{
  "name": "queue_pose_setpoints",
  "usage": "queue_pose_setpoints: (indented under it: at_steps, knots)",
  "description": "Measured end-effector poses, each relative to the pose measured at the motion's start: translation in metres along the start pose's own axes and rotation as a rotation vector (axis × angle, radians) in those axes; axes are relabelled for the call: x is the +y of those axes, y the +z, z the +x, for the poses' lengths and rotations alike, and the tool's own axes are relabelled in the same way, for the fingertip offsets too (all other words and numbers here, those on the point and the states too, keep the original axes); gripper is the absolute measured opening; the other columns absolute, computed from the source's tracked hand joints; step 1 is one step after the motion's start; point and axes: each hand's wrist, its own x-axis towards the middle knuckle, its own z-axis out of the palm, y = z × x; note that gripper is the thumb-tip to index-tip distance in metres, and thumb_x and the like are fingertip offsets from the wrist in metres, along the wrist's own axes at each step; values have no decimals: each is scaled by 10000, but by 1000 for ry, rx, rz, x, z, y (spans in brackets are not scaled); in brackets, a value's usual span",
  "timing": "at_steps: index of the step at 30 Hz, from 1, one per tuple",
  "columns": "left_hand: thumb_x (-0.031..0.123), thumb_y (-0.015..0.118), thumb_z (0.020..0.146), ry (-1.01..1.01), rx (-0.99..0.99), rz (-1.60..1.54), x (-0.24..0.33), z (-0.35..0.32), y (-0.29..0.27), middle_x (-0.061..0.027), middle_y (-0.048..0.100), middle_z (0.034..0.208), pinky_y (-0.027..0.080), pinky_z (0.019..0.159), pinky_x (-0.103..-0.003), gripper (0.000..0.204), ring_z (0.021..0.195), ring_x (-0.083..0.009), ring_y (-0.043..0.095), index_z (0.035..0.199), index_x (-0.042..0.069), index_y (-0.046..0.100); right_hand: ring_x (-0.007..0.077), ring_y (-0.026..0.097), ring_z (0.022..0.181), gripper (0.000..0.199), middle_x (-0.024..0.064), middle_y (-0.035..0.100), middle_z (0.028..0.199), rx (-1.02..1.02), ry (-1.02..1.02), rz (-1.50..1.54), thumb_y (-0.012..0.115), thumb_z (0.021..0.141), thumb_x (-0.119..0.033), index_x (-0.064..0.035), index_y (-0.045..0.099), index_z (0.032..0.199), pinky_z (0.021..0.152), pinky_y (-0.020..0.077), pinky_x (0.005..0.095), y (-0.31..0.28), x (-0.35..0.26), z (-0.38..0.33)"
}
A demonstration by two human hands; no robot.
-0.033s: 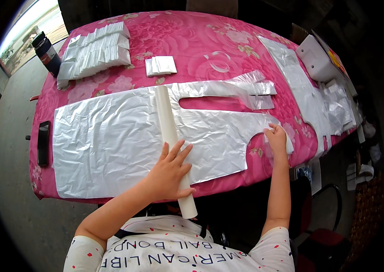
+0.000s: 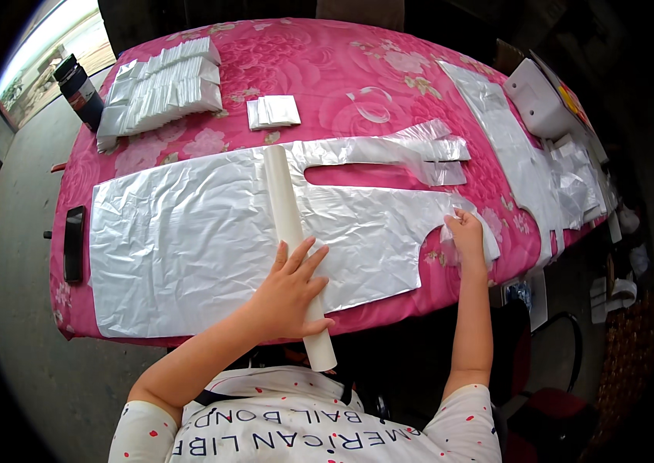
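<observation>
A thin white plastic sheet (image 2: 180,231), cut like a disposable apron with a long slot and a curved notch at its right side, lies spread on the table. Across it rests a long off-white tube (image 2: 284,201), its near end jutting past the table edge. My left hand (image 2: 288,297) lies on the tube's near part with fingers spread and thumb apart. At the sheet's right end, my right hand (image 2: 466,231) is closed in a pinch on a crumpled, see-through strap of the plastic. The strap's underside is hidden by the hand.
Folded white packets (image 2: 161,92) sit in rows at far left, beside a dark bottle (image 2: 80,92). A smaller packet pile (image 2: 273,113) lies beyond the sheet. A black phone (image 2: 74,243) is at the left edge. More plastic sheets (image 2: 497,131) and a white container (image 2: 539,100) occupy the right.
My right hand has shifted slightly left with the strap in its fingers. The left hand and the tube have stayed in place.
</observation>
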Motion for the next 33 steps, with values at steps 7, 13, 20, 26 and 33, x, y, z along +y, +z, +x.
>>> queue_pose_setpoints:
  at_steps: [7, 13, 20, 26, 33]
  knots:
    - [277, 614, 814, -197, 301, -737, 4, -2, -3, -158, 404, 1328, 348, 989, -432, 558, 1222, -303, 402, 1263, 13, 416, 44, 462, 583, 395, 4, 563, 726, -440, -140, 190, 663, 787, -119, 37, 572, 1138, 545, 414, 202, 109, -111, -123]
    - [164, 624, 846, -709, 176, -1695, -25, -19, -21, -55, 630, 900, 495, 696, -253, 292, 813, -122, 616, 1084, 13, 549, 132, 517, 608, 389, 74, 594, 818, -745, -462, 73, 656, 785, -91, -24, 571, 1158, 592, 444, 246, 129, -158, -192]
    - [143, 646, 819, -942, 80, -1330, -84, -90, -58, -79, 650, 927, 487, 694, -263, 304, 818, -123, 617, 1078, 9, 559, 188, 554, 658, 449, 75, 614, 874, -824, -514, 54, 669, 773, -138, -57, 544, 1196, 622, 466, 294, 109, -149, -210]
    - [76, 628, 800, -936, 6, -1139, -77, -107, -58, -73, 641, 904, 473, 663, -225, 337, 767, -95, 584, 1104, -33, 532, 153, 554, 665, 424, 76, 629, 892, -831, -489, 41, 677, 763, -94, -47, 560, 1168, 629, 477, 257, 116, -150, -214]
    - [87, 626, 809, -953, 62, -1344, -59, -97, -40, -78, 631, 918, 469, 663, -231, 365, 729, -85, 568, 1121, -62, 512, 154, 567, 612, 364, 89, 621, 901, -781, -576, 12, 668, 769, -97, -31, 576, 1116, 599, 469, 264, 143, -166, -216]
